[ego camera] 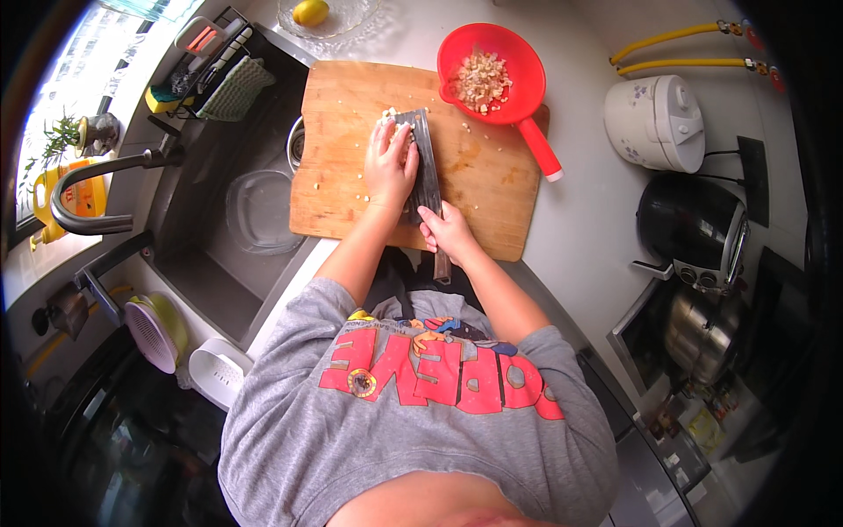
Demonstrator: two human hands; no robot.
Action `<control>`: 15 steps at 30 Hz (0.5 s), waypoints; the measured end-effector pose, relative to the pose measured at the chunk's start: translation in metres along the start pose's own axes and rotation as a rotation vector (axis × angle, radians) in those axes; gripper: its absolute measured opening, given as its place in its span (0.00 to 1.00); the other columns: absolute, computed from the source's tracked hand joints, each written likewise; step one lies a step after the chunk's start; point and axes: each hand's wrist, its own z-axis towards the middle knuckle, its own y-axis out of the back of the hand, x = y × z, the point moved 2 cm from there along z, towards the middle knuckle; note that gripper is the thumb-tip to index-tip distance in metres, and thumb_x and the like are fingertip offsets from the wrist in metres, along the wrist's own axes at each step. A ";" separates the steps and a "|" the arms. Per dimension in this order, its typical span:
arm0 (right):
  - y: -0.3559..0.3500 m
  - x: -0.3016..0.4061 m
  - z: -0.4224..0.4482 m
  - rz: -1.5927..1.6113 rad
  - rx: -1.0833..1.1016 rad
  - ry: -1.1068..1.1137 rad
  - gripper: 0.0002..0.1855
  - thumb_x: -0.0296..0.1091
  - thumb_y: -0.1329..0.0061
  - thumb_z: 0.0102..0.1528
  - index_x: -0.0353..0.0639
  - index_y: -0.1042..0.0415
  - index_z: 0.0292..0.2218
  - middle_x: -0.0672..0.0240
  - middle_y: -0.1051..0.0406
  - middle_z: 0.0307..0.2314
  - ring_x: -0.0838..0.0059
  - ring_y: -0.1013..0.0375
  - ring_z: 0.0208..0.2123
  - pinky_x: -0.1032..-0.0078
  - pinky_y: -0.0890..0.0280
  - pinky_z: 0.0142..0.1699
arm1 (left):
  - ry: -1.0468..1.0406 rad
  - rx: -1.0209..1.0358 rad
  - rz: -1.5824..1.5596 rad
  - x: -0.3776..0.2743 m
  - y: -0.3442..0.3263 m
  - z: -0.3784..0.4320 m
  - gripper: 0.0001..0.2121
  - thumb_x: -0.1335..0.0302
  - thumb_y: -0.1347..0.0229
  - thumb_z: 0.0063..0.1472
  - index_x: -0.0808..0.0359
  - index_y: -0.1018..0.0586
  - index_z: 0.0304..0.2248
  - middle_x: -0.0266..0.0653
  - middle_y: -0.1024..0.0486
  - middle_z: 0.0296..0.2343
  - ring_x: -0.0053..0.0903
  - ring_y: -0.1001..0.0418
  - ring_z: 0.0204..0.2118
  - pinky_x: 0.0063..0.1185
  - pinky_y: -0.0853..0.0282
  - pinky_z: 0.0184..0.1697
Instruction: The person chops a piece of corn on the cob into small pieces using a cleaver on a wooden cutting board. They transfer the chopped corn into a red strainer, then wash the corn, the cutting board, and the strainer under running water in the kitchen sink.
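Observation:
A wooden cutting board [487,217] lies on the counter before me. My right hand [448,230] is closed on the handle of a cleaver [427,171], whose broad blade points away from me over the board. My left hand [392,161] lies at the blade's left face, fingers spread over small pale diced pieces [390,113], some of them on the blade; whether it grips any is hidden. A red plastic strainer or scoop [533,59] with diced pieces [482,82] in it rests on the board's far right corner. Loose crumbs are scattered over the wood.
To the left is a dark sink [217,263] with a clear container [263,211] and a curved faucet [92,224]. A glass dish [355,20] holding a yellow fruit [310,12] stands beyond the board. At right are a white rice cooker [652,125] and a black appliance [688,217].

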 end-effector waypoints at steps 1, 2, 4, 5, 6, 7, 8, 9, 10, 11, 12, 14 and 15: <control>-0.002 0.004 -0.003 0.008 0.002 -0.018 0.07 0.35 0.60 0.56 0.46 0.43 0.28 0.73 0.42 0.13 0.84 0.46 0.09 0.83 0.47 0.14 | 0.003 0.010 -0.004 -0.001 0.003 0.000 0.14 0.73 0.46 0.50 0.61 0.26 0.39 0.46 0.34 0.44 0.41 0.38 0.48 0.30 0.41 0.50; -0.004 0.007 -0.007 0.016 0.005 -0.037 0.07 0.34 0.60 0.56 0.46 0.43 0.28 0.73 0.42 0.13 0.84 0.46 0.09 0.83 0.47 0.14 | 0.007 0.020 -0.008 -0.003 0.005 0.001 0.14 0.73 0.46 0.50 0.62 0.25 0.39 0.46 0.34 0.44 0.41 0.37 0.48 0.30 0.41 0.49; -0.005 0.006 -0.012 0.037 0.005 -0.063 0.07 0.34 0.60 0.56 0.46 0.43 0.28 0.73 0.42 0.13 0.84 0.46 0.09 0.83 0.47 0.14 | 0.006 0.033 -0.030 -0.005 0.008 0.001 0.14 0.74 0.46 0.49 0.62 0.26 0.38 0.47 0.34 0.43 0.42 0.37 0.47 0.31 0.41 0.49; -0.007 0.004 -0.013 0.050 0.006 -0.067 0.07 0.34 0.60 0.56 0.46 0.43 0.29 0.73 0.42 0.13 0.84 0.46 0.09 0.84 0.47 0.14 | 0.005 0.039 -0.041 -0.006 0.010 0.000 0.14 0.74 0.46 0.48 0.62 0.26 0.38 0.47 0.34 0.42 0.42 0.37 0.47 0.32 0.40 0.49; -0.008 0.007 -0.014 0.059 0.005 -0.061 0.07 0.34 0.59 0.56 0.46 0.43 0.29 0.73 0.42 0.13 0.84 0.46 0.10 0.84 0.47 0.14 | 0.003 0.042 -0.035 -0.009 0.012 0.003 0.14 0.74 0.46 0.48 0.63 0.26 0.38 0.47 0.34 0.42 0.43 0.37 0.47 0.32 0.41 0.49; -0.009 0.010 -0.019 0.076 0.030 -0.068 0.07 0.34 0.60 0.56 0.46 0.44 0.28 0.73 0.42 0.13 0.84 0.45 0.10 0.84 0.47 0.14 | 0.000 0.045 -0.030 -0.012 0.015 0.004 0.14 0.74 0.46 0.48 0.63 0.26 0.38 0.47 0.34 0.42 0.43 0.37 0.47 0.31 0.41 0.49; -0.010 0.015 -0.022 0.078 0.044 -0.052 0.07 0.34 0.60 0.56 0.46 0.44 0.28 0.73 0.42 0.13 0.85 0.45 0.10 0.84 0.47 0.14 | -0.004 0.049 -0.024 -0.015 0.018 0.006 0.14 0.75 0.46 0.48 0.63 0.26 0.38 0.47 0.34 0.42 0.43 0.37 0.47 0.31 0.41 0.49; -0.012 0.019 -0.027 0.086 0.056 -0.043 0.07 0.33 0.60 0.56 0.46 0.44 0.28 0.73 0.42 0.13 0.85 0.45 0.10 0.85 0.47 0.14 | -0.022 0.052 -0.031 -0.023 0.025 0.012 0.14 0.75 0.46 0.48 0.63 0.26 0.38 0.48 0.34 0.42 0.43 0.37 0.47 0.31 0.41 0.49; -0.012 0.024 -0.032 0.096 0.057 -0.030 0.07 0.33 0.60 0.56 0.46 0.44 0.28 0.73 0.42 0.13 0.85 0.45 0.10 0.84 0.47 0.14 | -0.032 0.044 -0.030 -0.032 0.030 0.018 0.14 0.75 0.46 0.48 0.64 0.26 0.38 0.47 0.34 0.43 0.42 0.37 0.47 0.31 0.40 0.49; -0.012 0.029 -0.037 0.107 0.056 -0.017 0.08 0.33 0.60 0.56 0.46 0.45 0.28 0.73 0.42 0.13 0.85 0.45 0.10 0.84 0.47 0.14 | -0.043 0.037 -0.029 -0.040 0.034 0.024 0.14 0.75 0.46 0.49 0.64 0.25 0.38 0.47 0.34 0.43 0.41 0.37 0.47 0.30 0.40 0.48; -0.012 0.036 -0.042 0.115 0.058 0.001 0.08 0.33 0.60 0.56 0.46 0.45 0.28 0.73 0.42 0.13 0.85 0.45 0.10 0.84 0.47 0.14 | -0.064 0.043 -0.042 -0.051 0.038 0.031 0.14 0.75 0.46 0.48 0.64 0.25 0.38 0.47 0.33 0.42 0.42 0.37 0.47 0.30 0.40 0.48; -0.010 0.053 -0.055 0.132 0.028 0.056 0.08 0.34 0.60 0.56 0.46 0.45 0.28 0.72 0.41 0.13 0.85 0.45 0.10 0.84 0.47 0.14 | -0.108 0.054 -0.066 -0.076 0.041 0.046 0.14 0.75 0.46 0.47 0.64 0.26 0.37 0.48 0.33 0.41 0.43 0.37 0.47 0.32 0.40 0.48; -0.007 0.060 -0.060 0.135 0.014 0.084 0.08 0.34 0.60 0.56 0.46 0.45 0.27 0.72 0.41 0.13 0.85 0.45 0.10 0.84 0.47 0.14 | -0.142 0.058 -0.082 -0.086 0.040 0.054 0.14 0.75 0.46 0.47 0.64 0.25 0.37 0.48 0.33 0.41 0.43 0.37 0.46 0.32 0.40 0.48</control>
